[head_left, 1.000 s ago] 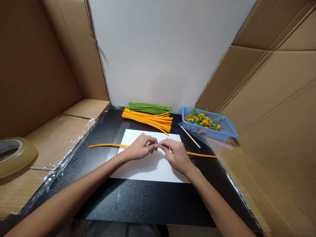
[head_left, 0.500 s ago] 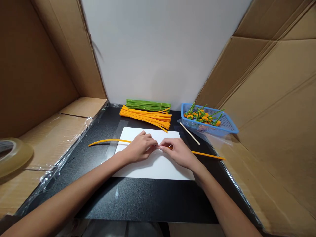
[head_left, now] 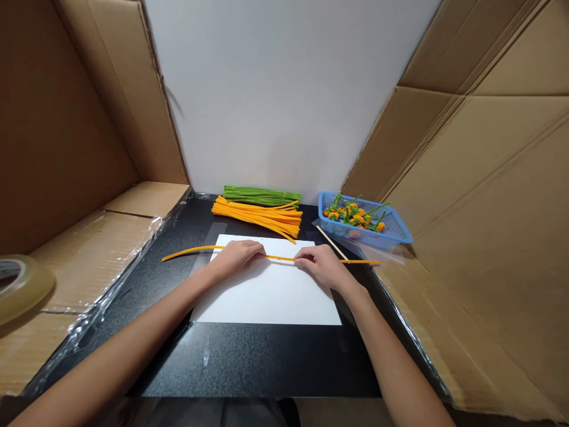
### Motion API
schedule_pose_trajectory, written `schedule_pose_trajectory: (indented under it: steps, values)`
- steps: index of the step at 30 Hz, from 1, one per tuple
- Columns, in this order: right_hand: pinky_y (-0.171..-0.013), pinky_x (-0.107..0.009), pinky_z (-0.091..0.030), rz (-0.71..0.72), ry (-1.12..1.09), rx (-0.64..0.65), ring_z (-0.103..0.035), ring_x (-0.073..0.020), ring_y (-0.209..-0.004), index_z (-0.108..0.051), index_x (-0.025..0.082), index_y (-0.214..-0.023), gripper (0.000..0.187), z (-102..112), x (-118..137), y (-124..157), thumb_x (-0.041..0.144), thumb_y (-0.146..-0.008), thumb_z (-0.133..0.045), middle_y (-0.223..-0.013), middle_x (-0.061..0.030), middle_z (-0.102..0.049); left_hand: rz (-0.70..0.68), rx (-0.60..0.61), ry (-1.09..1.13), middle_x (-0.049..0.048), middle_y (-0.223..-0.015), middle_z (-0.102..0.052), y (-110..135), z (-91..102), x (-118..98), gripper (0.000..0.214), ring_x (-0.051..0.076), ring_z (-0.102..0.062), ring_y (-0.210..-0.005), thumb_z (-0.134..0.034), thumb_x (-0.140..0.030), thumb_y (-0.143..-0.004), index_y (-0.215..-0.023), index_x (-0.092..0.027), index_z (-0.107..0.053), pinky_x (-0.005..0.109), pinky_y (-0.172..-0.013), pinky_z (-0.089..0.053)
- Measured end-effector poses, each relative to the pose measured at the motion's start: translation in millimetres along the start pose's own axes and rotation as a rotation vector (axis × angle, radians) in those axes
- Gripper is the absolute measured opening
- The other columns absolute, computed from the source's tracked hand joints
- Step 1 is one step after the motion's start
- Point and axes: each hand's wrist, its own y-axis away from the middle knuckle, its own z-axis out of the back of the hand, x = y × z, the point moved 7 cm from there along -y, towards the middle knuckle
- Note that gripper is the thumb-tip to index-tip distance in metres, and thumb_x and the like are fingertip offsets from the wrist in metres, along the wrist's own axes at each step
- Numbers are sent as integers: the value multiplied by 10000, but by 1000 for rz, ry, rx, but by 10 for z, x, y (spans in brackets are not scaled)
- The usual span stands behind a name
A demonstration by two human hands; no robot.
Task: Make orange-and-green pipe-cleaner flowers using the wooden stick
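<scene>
Head view, placed by the white sheet [head_left: 267,296]. One orange strip [head_left: 280,258]: spans the sheet's far half, ends reaching beyond its left and right edges. Your left hand [head_left: 240,256]: fingers closed on the strip, over the sheet's left part. Your right hand [head_left: 323,267]: pinching the strip at the sheet's right edge; a short length shows between your hands. Beyond the sheet: orange bundle [head_left: 260,217], green bundle [head_left: 262,196].
</scene>
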Motion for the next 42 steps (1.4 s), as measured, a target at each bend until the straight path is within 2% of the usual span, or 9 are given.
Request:
schedule_pose_trajectory:
  steps: [7, 13, 21, 28, 42]
  values:
    - [-658, -262, -396, 0, -26, 0, -596, -157, -662, -771, 186, -775, 179, -15, -58, -28, 245, -834, -613, -715, -25, -731, 28, -49, 17, 38, -920, -731, 1, -39, 68, 209, 168, -675, -797, -483, -101, -898, -927, -188, -671, 235, -686, -453]
    - [-664, -266, -401, 8, -44, -4, -603, -161, -671, -768, 186, -754, 189, -24, -66, -42, 258, -833, -612, -701, -24, -724, 37, -93, -41, 43, -891, -733, 12, -6, 65, 195, 176, -676, -780, -498, -122, -907, -906, -186, -682, 243, -668, -445]
    - [-663, -258, -406, 13, -101, -1, -610, -155, -656, -757, 177, -730, 191, -36, -56, -52, 251, -831, -613, -674, -21, -720, 73, -117, -8, 41, -892, -737, 20, 0, 100, 184, 174, -672, -782, -519, -122, -893, -891, -189, -690, 248, -677, -447]
    - [-658, -256, -398, 25, -60, -21, -602, -152, -645, -757, 183, -730, 200, -39, -65, -57, 257, -842, -609, -674, -20, -718, 107, -117, 44, 35, -849, -737, 16, -1, 129, 186, 164, -662, -739, -514, -131, -877, -870, -188, -690, 239, -650, -433]
    - [-577, -249, -395, -17, -117, -7, -573, -134, -552, -750, 167, -737, 229, -72, -109, -48, 299, -840, -594, -631, -28, -688, 129, -104, 65, 34, -844, -742, 12, 18, 137, 207, 157, -661, -731, -507, -135, -853, -878, -199, -702, 229, -637, -438]
